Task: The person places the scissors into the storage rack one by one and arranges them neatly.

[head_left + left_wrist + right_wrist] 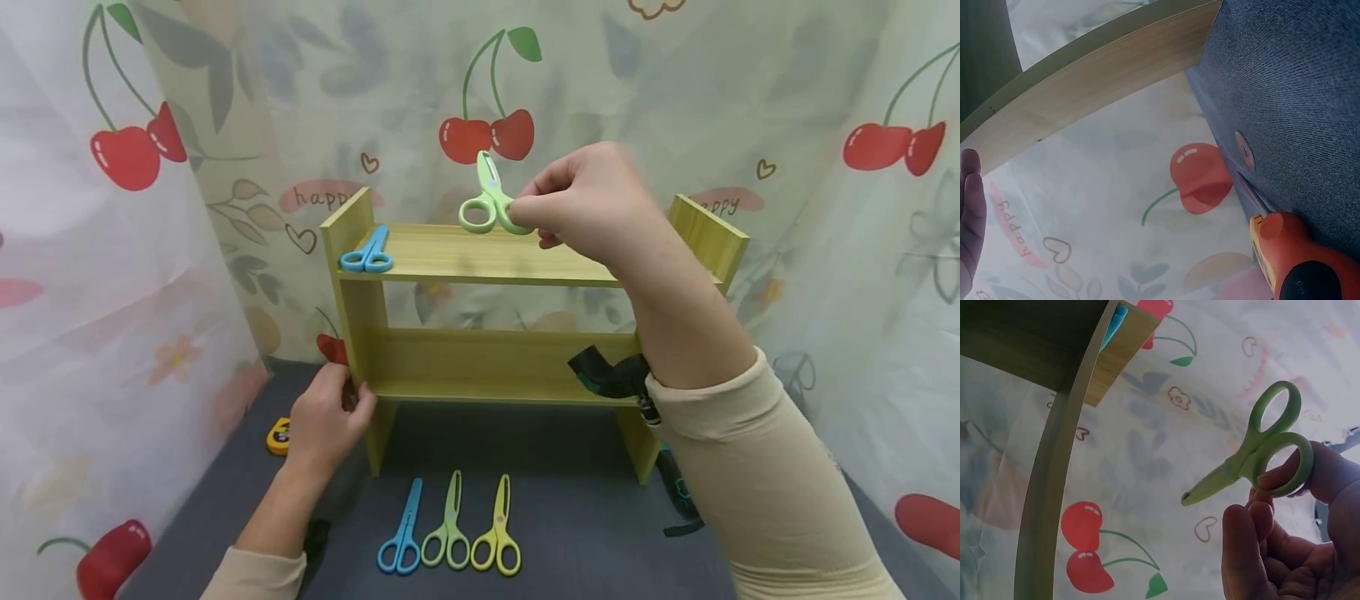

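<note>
My right hand (592, 200) pinches a light green pair of scissors (487, 196) by one finger loop, blades pointing up, over the top board of a wooden shelf (480, 363). In the right wrist view, thumb and fingertips meet at the loop of the scissors (1235, 465), whose blades lie together. My left hand (326, 417) rests at the shelf's left side panel, its fingers extended along the panel in the left wrist view. Blue scissors (369, 250) lie at the left end of the top board.
Below the shelf's front, blue scissors (405, 529), green scissors (450, 525) and yellow scissors (498, 529) lie in a row on the dark cloth (570, 533). A yellow, orange and black tool (278, 437) lies left of the shelf. Cherry-print curtains (585, 100) surround it.
</note>
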Tool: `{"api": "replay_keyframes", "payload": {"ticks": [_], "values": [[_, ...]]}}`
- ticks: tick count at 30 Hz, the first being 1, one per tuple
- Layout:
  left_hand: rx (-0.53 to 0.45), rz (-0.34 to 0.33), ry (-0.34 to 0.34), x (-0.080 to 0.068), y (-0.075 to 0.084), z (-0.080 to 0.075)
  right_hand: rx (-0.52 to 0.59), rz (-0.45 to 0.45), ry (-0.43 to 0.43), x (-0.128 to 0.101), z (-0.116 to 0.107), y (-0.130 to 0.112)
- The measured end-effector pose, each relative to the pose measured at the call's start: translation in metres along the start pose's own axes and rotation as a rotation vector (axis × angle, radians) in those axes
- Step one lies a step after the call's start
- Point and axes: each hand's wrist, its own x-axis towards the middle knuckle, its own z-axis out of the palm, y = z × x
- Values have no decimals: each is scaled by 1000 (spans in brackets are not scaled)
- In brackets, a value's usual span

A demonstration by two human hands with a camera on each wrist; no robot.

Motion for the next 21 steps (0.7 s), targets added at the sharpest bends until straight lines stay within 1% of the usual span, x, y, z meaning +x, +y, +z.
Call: {"api": "replay_keyframes", "payload": {"ticks": [5, 11, 14, 18, 21], "values": [[-3, 2, 8, 0, 0, 0, 10, -4, -17, 13, 11, -1], [-8, 2, 5, 0, 1, 1, 36, 15, -27, 30, 26, 3], [-9, 2, 6, 0, 1, 1, -5, 7, -31, 39, 34, 5], [-12, 6, 9, 1, 1, 0, -91, -2, -39, 50, 44, 5], [-16, 9, 14, 1, 1, 0, -127, 6, -53, 55, 53, 6]]}}
